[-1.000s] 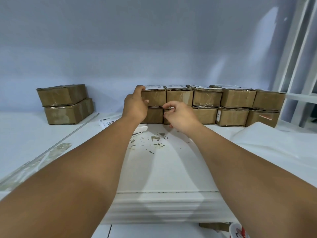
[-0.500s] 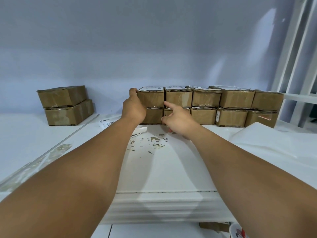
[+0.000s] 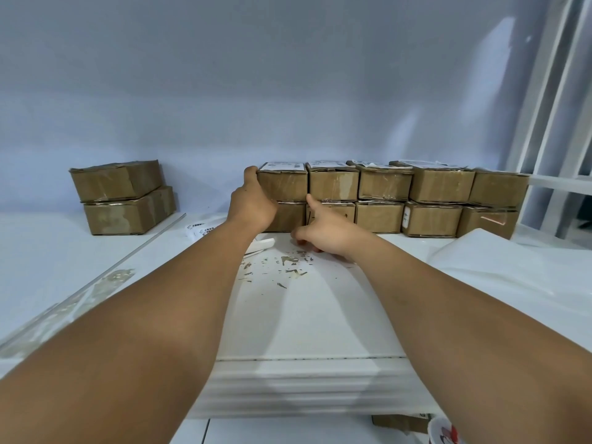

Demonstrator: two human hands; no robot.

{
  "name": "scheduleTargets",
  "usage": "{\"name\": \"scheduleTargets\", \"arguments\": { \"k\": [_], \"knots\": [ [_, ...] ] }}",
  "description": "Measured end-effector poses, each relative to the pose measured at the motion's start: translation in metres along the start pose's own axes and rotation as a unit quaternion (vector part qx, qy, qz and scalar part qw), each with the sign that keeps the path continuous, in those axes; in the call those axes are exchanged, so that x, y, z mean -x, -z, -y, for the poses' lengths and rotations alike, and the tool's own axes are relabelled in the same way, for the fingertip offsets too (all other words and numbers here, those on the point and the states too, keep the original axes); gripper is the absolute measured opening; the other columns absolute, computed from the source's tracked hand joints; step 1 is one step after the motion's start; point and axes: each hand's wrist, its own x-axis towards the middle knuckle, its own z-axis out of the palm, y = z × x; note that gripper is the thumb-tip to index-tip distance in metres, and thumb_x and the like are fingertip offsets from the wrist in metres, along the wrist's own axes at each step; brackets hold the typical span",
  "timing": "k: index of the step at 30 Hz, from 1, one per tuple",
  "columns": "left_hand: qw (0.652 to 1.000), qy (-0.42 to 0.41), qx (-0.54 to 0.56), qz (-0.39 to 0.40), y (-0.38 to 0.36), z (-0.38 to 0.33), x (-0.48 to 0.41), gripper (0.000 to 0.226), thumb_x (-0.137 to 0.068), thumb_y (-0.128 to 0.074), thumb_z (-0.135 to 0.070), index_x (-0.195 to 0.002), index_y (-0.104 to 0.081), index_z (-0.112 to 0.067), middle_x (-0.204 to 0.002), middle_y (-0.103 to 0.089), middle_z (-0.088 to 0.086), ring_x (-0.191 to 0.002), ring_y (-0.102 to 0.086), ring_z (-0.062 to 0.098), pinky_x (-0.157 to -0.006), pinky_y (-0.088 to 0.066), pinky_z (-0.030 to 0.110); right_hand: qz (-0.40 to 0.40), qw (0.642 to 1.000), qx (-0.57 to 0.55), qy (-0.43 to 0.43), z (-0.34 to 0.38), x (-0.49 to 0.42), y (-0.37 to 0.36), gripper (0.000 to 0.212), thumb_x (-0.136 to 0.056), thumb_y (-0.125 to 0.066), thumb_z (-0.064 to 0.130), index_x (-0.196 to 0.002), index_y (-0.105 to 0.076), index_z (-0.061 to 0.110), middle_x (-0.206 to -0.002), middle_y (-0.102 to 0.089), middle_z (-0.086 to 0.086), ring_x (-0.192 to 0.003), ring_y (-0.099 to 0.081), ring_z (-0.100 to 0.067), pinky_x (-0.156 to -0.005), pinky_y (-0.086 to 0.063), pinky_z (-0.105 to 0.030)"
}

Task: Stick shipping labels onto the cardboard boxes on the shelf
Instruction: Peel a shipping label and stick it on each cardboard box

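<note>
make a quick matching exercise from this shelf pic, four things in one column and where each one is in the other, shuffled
Column one:
1. left hand
2. right hand
3. two-box stack
4. paper scraps

Column two:
A. scattered on the white surface before the row of boxes
B. standing apart at far left
C. against the row's left end
D. index finger stretched toward the row's front

Pairs: 1-C, 2-D, 3-B, 4-A

Unreadable label (image 3: 282, 166) print, corner object (image 3: 443, 432) cut off, possibly a cup
</note>
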Motion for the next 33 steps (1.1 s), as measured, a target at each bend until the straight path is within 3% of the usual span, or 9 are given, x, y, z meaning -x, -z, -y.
{"name": "scheduleTargets", "arguments": {
  "k": [7,10,14,17,20,23,29,33],
  "knots": [
    [1.0,0.006,0.001,0.017,0.002,-0.004,0.003,0.06,-0.09,-0.046,-0.012,-0.144,-0.02,-0.017,-0.117,-0.057,0.017,-0.103,-0.055,0.032,-0.074,-0.04,0.029,-0.007,1.0,0.014,-0.001,0.0,-0.004,-0.001,0.092,-0.08,-0.062,0.02,-0.153,-0.006,0.027,-0.077,-0.057,-0.001,-0.068,-0.054,-0.016,-0.053,-0.038,-0.025],
    [1.0,0.014,0.0,0.023,0.002,-0.006,0.003,0.066,-0.09,-0.045,-0.012,-0.147,-0.012,-0.017,-0.111,-0.056,0.014,-0.093,-0.054,0.029,-0.071,-0.039,0.029,-0.022,1.0,0.009,0.016,-0.001,-0.005,-0.002,0.089,-0.083,-0.061,0.019,-0.153,-0.006,0.026,-0.076,-0.057,0.0,-0.07,-0.053,-0.015,-0.053,-0.037,-0.024],
    [0.999,0.026,0.008,0.027,0.001,-0.005,0.002,0.074,-0.09,-0.046,-0.013,-0.149,-0.001,-0.017,-0.098,-0.053,0.01,-0.084,-0.053,0.026,-0.068,-0.039,0.029,-0.048,0.997,-0.015,0.051,-0.001,-0.003,-0.001,0.084,-0.085,-0.056,0.018,-0.151,-0.007,0.036,-0.09,-0.067,-0.011,-0.075,-0.061,-0.022,-0.067,-0.049,-0.032],
    [1.0,0.02,-0.004,0.007,0.0,-0.004,0.0,0.074,-0.088,-0.048,-0.014,-0.148,-0.005,-0.015,-0.118,-0.052,0.016,-0.103,-0.054,0.032,-0.081,-0.046,0.036,-0.058,0.996,-0.018,0.06,-0.001,0.0,-0.001,0.081,-0.085,-0.055,0.017,-0.149,-0.011,0.039,-0.093,-0.067,-0.014,-0.076,-0.061,-0.023,-0.072,-0.05,-0.034],
    [0.999,-0.014,-0.046,-0.022,0.0,-0.004,0.0,0.064,-0.09,-0.046,-0.015,-0.147,-0.017,-0.014,-0.136,-0.037,0.018,-0.122,-0.043,0.036,-0.098,-0.041,0.041,-0.058,0.997,0.005,0.045,-0.001,-0.003,-0.001,0.08,-0.085,-0.055,0.017,-0.151,-0.013,0.035,-0.079,-0.059,-0.006,-0.075,-0.057,-0.022,-0.061,-0.044,-0.031],
    [0.995,-0.051,-0.084,-0.026,0.001,-0.004,0.003,0.057,-0.091,-0.048,-0.018,-0.144,-0.027,-0.017,-0.135,-0.037,0.016,-0.123,-0.042,0.035,-0.097,-0.043,0.042,-0.048,0.998,0.012,0.025,-0.003,-0.005,-0.001,0.08,-0.085,-0.055,0.018,-0.151,-0.012,0.033,-0.074,-0.051,-0.001,-0.069,-0.052,-0.018,-0.051,-0.035,-0.026],
    [0.998,-0.05,-0.029,-0.015,0.004,-0.005,0.009,0.06,-0.09,-0.05,-0.012,-0.145,-0.026,-0.014,-0.128,-0.049,0.015,-0.117,-0.048,0.029,-0.082,-0.034,0.023,-0.043,0.998,-0.004,0.042,-0.002,-0.001,-0.001,0.078,-0.084,-0.055,0.016,-0.15,-0.017,0.036,-0.08,-0.06,-0.004,-0.071,-0.058,-0.018,-0.059,-0.042,-0.027],
    [0.998,-0.049,-0.035,0.002,0.004,-0.005,0.009,0.061,-0.091,-0.049,-0.012,-0.146,-0.024,-0.015,-0.127,-0.05,0.016,-0.117,-0.048,0.029,-0.084,-0.036,0.025,-0.032,0.999,0.007,0.038,0.0,0.002,0.0,0.077,-0.086,-0.055,0.016,-0.15,-0.017,0.034,-0.077,-0.058,0.0,-0.067,-0.057,-0.013,-0.054,-0.039,-0.023]
  ]
}}
